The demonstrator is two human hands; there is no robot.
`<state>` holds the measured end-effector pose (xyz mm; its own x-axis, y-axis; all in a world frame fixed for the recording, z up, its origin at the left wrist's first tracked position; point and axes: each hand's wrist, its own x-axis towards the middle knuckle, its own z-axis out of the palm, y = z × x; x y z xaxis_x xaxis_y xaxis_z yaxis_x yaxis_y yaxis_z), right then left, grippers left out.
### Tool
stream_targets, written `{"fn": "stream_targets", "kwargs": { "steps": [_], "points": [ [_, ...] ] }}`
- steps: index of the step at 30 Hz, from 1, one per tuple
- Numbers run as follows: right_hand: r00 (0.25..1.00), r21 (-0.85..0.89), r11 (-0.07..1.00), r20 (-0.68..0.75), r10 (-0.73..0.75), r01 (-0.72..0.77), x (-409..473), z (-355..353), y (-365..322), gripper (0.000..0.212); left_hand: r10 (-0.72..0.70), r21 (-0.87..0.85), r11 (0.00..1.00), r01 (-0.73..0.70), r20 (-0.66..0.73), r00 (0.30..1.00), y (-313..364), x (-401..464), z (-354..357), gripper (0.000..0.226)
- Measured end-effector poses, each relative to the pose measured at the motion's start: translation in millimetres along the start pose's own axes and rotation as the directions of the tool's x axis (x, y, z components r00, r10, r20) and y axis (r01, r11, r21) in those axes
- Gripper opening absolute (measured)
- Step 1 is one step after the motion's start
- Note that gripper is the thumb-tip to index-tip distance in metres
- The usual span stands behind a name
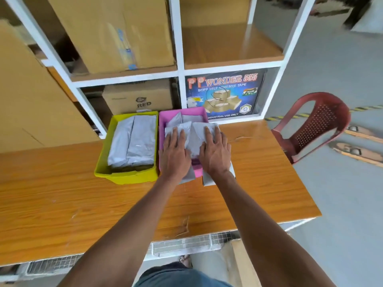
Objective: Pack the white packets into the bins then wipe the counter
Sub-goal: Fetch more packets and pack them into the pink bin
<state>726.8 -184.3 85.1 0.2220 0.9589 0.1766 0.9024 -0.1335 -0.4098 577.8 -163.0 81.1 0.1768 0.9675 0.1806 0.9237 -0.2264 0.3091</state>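
Note:
A pink bin [182, 112] stands on the wooden counter [83, 204] beside a yellow bin [126, 176]. Several white packets [192, 129] are piled in the pink bin and stick out over its near and right edges. My left hand [175, 152] lies flat on the left part of the pile, fingers straight. My right hand [215, 152] presses flat on the right part. The yellow bin holds white packets [134, 139] lying inside its walls.
A white shelf unit [180, 59] with cardboard boxes and a tape carton rises right behind the bins. A red plastic chair [315, 125] stands off the counter's right end. Large cardboard boxes [31, 100] lean at the left.

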Motion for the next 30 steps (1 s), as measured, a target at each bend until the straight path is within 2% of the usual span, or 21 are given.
{"fn": "stream_targets", "kwargs": {
  "steps": [3,7,13,22,27,30],
  "points": [
    [1.000,-0.016,1.000,0.014,-0.027,0.027,19,8,-12,0.063,-0.026,-0.017,1.000,0.026,-0.016,1.000,-8,16,-4,0.080],
    [0.999,-0.039,0.999,0.035,-0.005,0.007,45,20,-24,0.062,-0.054,-0.045,0.997,0.055,0.021,0.998,-19,43,-3,0.067],
    [0.998,-0.066,0.998,0.061,0.021,-0.017,74,39,-36,0.059,-0.061,-0.058,0.996,0.064,0.059,0.996,-32,71,3,0.069],
    [0.995,-0.080,0.996,0.101,-0.028,0.036,119,60,-35,0.059,-0.121,-0.056,0.990,0.127,0.111,0.986,-40,108,21,0.069],
    [0.982,-0.102,0.993,0.187,-0.041,0.061,139,71,-27,0.062,-0.160,-0.011,0.986,0.164,0.166,0.973,-35,129,30,0.067],
    [0.970,-0.103,0.991,0.237,-0.054,0.081,147,78,-20,0.062,-0.184,0.109,0.981,0.163,0.220,0.958,-35,134,42,0.066]
  ]
}}
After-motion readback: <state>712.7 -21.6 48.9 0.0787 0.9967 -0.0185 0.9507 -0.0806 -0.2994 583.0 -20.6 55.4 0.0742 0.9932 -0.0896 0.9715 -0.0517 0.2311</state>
